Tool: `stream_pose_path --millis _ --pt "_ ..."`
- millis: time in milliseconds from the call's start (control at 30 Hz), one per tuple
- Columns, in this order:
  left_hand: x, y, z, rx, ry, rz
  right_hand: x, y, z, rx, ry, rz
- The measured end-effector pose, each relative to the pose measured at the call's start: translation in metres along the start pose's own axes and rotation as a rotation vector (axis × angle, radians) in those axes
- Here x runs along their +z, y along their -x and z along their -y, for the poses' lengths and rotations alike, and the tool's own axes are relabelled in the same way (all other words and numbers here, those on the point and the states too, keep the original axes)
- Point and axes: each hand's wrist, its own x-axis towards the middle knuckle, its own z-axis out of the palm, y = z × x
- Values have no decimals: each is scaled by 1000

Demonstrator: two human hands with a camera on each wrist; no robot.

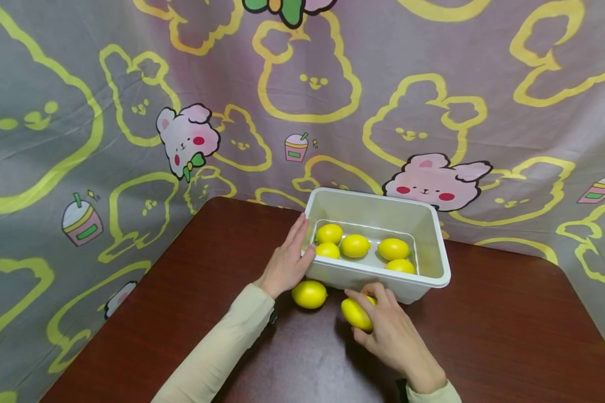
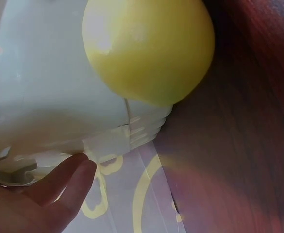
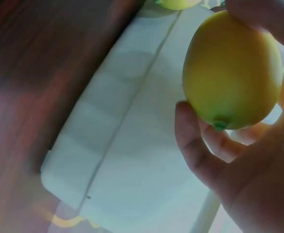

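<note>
A pale grey plastic bin (image 1: 333, 275) stands on the table, with several yellow lemons (image 1: 355, 246) on its floor. My left hand (image 1: 287, 266) rests against the bin's left end, its fingers fairly straight along the outside and the thumb by the front rim. In front of the bin, my right hand (image 1: 390, 330) grips another lemon (image 1: 355, 313) between fingers and thumb. The right wrist view shows that lemon (image 3: 231, 73) with its green-tipped end facing the camera. One loose lemon (image 1: 309, 295) lies on the table just below my left hand, close to the bin's front wall.
The dark reddish-brown wooden table (image 1: 181, 313) extends to both sides of the bin. Behind it hangs a grey cloth (image 1: 333, 140) with yellow-outlined cartoon animals, near the bin's back edge.
</note>
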Motion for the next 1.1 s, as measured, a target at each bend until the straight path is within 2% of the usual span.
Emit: stream_pose_path --millis 233,567,900,1100 --pt "1 -1 0 2 2 2 -7 -2 1 -28 7 -44" --pt "1 0 1 8 9 -6 -14 -5 3 -28 -30 -67" --pt "1 0 1 8 9 -7 -22 -7 8 18 -53 -145" --pt "1 0 2 4 17 -9 -27 -10 7 -13 -69 -160"
